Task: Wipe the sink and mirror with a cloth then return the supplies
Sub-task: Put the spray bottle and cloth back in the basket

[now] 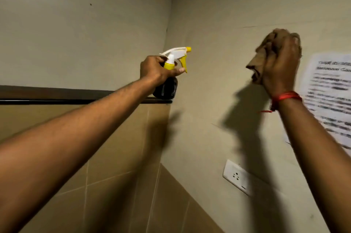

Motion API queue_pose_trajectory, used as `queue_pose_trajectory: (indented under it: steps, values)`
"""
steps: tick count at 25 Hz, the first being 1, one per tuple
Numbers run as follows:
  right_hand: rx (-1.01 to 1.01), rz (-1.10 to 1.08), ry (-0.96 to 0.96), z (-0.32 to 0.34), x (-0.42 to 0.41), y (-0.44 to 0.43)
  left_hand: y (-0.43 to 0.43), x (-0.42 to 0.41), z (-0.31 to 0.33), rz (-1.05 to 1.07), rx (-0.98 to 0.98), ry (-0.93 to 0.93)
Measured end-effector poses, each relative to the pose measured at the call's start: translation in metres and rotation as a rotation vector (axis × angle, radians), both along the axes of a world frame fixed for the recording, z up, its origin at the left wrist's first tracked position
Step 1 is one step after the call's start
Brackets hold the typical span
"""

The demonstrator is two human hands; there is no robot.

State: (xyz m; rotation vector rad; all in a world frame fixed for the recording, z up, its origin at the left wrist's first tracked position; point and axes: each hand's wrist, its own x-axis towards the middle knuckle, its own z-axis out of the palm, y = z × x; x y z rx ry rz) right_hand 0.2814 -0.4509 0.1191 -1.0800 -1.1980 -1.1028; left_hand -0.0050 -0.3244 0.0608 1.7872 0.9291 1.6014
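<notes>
While the left hand [158, 69] clasps the glossy spray bottle [167, 86], the right hand [279, 65] bunches a crumpled cloth [259, 58].

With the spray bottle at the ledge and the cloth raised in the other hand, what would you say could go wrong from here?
1. The spray bottle sits at the very end of the narrow dark ledge; released carelessly by the left hand, it might tip off.
2. The wall socket lies below; drips from the bottle or cloth could reach it.
3. The right hand is close to the paper notice; a damp cloth could smear or tear it.
</notes>
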Motion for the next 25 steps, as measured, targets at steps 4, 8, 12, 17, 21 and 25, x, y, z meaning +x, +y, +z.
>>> queue_pose_trajectory:
  steps: [4,8,12,17,21,25]
  values:
    - [-0.226,0.250,0.101,-0.021,-0.042,0.143,0.093,-0.007,0.007,0.085,-0.014,0.037]
    - [-0.809,0.262,-0.016,-0.063,-0.047,0.283,0.193,-0.004,-0.005,0.185,0.012,0.061]
    - [-0.893,0.410,0.172,-0.102,-0.026,0.391,0.301,0.011,-0.019,0.284,0.021,0.032]
    - [-0.536,0.640,0.209,-0.110,-0.021,0.490,0.408,0.035,-0.022,0.351,0.013,-0.007]
    - [-0.805,0.526,-0.103,-0.161,-0.032,0.557,0.464,0.049,-0.039,0.369,-0.012,0.119]
    - [-0.829,0.422,-0.294,-0.173,-0.031,0.585,0.493,0.037,-0.067,0.369,-0.102,0.279]
